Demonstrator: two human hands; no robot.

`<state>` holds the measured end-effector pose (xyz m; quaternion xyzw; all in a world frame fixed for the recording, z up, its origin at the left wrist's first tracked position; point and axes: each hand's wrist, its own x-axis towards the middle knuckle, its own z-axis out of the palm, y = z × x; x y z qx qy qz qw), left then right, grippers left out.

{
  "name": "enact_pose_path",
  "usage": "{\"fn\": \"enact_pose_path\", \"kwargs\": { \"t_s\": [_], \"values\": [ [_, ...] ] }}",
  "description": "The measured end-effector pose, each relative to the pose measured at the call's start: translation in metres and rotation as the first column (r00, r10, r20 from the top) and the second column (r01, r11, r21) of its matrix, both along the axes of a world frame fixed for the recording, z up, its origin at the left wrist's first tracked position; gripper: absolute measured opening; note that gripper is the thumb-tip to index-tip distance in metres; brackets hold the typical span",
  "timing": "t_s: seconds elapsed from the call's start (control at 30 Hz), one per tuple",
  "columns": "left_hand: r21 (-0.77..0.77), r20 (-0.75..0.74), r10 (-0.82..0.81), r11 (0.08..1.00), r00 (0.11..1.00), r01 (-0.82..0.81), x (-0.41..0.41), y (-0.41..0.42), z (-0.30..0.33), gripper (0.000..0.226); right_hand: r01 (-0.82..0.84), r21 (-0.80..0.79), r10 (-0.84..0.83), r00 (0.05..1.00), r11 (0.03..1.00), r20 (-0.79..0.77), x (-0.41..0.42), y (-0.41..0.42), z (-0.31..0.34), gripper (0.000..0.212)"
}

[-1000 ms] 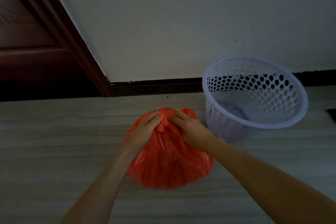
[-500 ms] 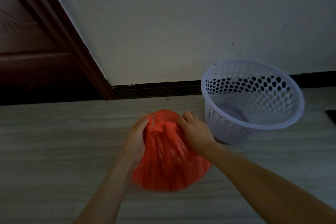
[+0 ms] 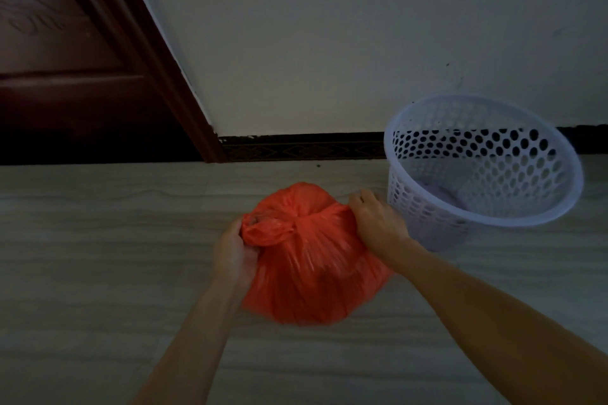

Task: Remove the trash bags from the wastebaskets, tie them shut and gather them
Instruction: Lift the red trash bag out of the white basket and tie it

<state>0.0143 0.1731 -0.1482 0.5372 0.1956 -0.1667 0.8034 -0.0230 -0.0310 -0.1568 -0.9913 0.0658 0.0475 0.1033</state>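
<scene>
On the floor between the hands sits the red bag [image 3: 309, 270]; left hand [image 3: 235, 255] and right hand [image 3: 375, 223] each grip a twisted ear, pulling outward. Pull evenly so the knot cinches without tearing. Beyond, right, stands the unlined basket [image 3: 556, 207].

No text, label, brand, number or sign is showing legibly anywhere in the view. The orange trash bag [image 3: 312, 270] is showing plain plastic with no print, the white perforated wastebasket [image 3: 483, 171] is bearing no marking, and the dark baseboard [image 3: 302, 147] is carrying only a faint geometric pattern, not letters.
</scene>
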Motion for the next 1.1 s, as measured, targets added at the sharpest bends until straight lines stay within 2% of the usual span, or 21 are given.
{"fn": "enact_pose_path", "kwargs": {
  "t_s": [0.07,0.13,0.2,0.27,0.33,0.43,0.53,0.57,0.6,0.63,0.67,0.7,0.73,0.8,0.87,0.9,0.97,1.0,1.03,1.07,1.1],
  "values": [
    [0.048,0.004,-0.014,0.999,1.000,0.014,-0.004,0.007,0.002,0.027,0.014,-0.004,-0.014,1.000,1.000,-0.015,0.002,0.000,0.000,0.033],
    [0.068,-0.012,-0.019,0.998,1.000,0.019,-0.004,0.008,0.004,0.045,0.027,-0.011,-0.028,0.999,1.000,-0.027,0.002,-0.003,-0.001,0.033],
    [-0.032,-0.097,0.006,0.999,0.995,-0.009,-0.005,0.007,0.010,0.067,0.048,-0.012,-0.048,0.998,0.999,-0.039,0.001,-0.004,-0.002,0.034],
    [-0.064,-0.100,0.002,0.998,0.995,-0.008,-0.005,0.006,0.011,0.070,0.061,-0.010,-0.061,0.997,0.998,-0.056,0.000,-0.006,-0.004,0.035],
    [0.009,-0.039,-0.043,0.999,0.998,0.043,-0.006,0.005,0.014,0.063,0.084,0.037,-0.082,0.995,0.996,-0.059,0.003,-0.006,-0.004,0.034],
    [0.154,0.072,-0.148,0.979,0.986,0.135,-0.014,0.003,0.021,0.052,0.187,0.233,-0.191,0.982,0.954,-0.006,0.012,-0.002,-0.001,0.031],
    [0.395,0.144,-0.118,0.917,0.982,0.052,-0.015,0.013,0.011,0.031,0.167,0.453,-0.203,0.979,0.875,0.032,0.017,0.008,0.008,0.048],
    [0.438,0.173,-0.142,0.898,0.975,0.053,-0.017,0.016,0.013,0.017,0.129,0.507,-0.180,0.982,0.852,0.052,0.017,0.010,0.013,0.056],
    [0.458,0.191,-0.248,0.878,0.950,0.138,-0.018,0.017,0.013,0.007,0.084,0.534,-0.150,0.985,0.841,0.082,0.016,0.012,0.018,0.061],
    [0.472,0.222,-0.355,0.854,0.908,0.218,-0.018,0.021,0.010,0.038,0.038,0.538,-0.118,0.987,0.842,0.114,0.015,0.013,0.022,0.063],
    [0.416,0.166,-0.413,0.853,0.895,0.316,-0.019,0.024,0.012,0.061,-0.003,0.537,-0.088,0.986,0.843,0.143,0.014,0.015,0.024,0.063],
    [0.425,0.145,-0.468,0.825,0.872,0.372,-0.020,0.023,0.014,0.066,-0.040,0.541,-0.063,0.983,0.840,0.170,0.014,0.016,0.025,0.062],
    [0.522,0.134,-0.501,0.769,0.855,0.369,-0.021,0.019,0.018,0.057,-0.075,0.547,-0.039,0.980,0.834,0.195,0.013,0.019,0.024,0.057],
    [0.757,0.201,-0.447,0.636,0.871,0.152,-0.020,0.013,0.017,0.028,-0.157,0.551,0.025,0.970,0.820,0.240,0.011,0.027,0.019,0.035],
    [0.836,0.275,-0.397,0.549,0.876,-0.014,-0.016,0.009,0.019,0.021,-0.223,0.572,0.049,0.952,0.789,0.303,0.011,0.035,0.011,0.013],
    [0.865,0.300,-0.412,0.497,0.860,-0.064,-0.014,0.006,0.018,0.025,-0.217,0.607,0.017,0.948,0.764,0.318,0.012,0.038,0.008,0.008],
    [0.931,0.259,-0.508,0.358,0.822,-0.072,-0.010,0.002,0.018,0.032,-0.122,0.737,-0.135,0.950,0.664,0.280,0.015,0.043,0.009,0.005],
    [0.938,0.244,-0.534,0.343,0.809,-0.056,-0.009,0.000,0.022,0.034,-0.058,0.805,-0.227,0.945,0.591,0.235,0.016,0.045,0.011,0.006],
    [0.928,0.245,-0.518,0.370,0.819,-0.043,-0.008,-0.002,0.025,0.035,0.003,0.854,-0.312,0.932,0.520,0.187,0.019,0.048,0.012,0.009],
    [0.882,0.244,-0.447,0.471,0.861,-0.006,-0.008,-0.005,0.026,0.035,0.062,0.894,-0.384,0.914,0.444,0.128,0.021,0.050,0.013,0.012],
    [0.772,0.232,-0.329,0.635,0.915,0.033,-0.009,-0.008,0.026,0.033,0.122,0.919,-0.440,0.896,0.375,0.060,0.023,0.051,0.011,0.017]
  ]
}}
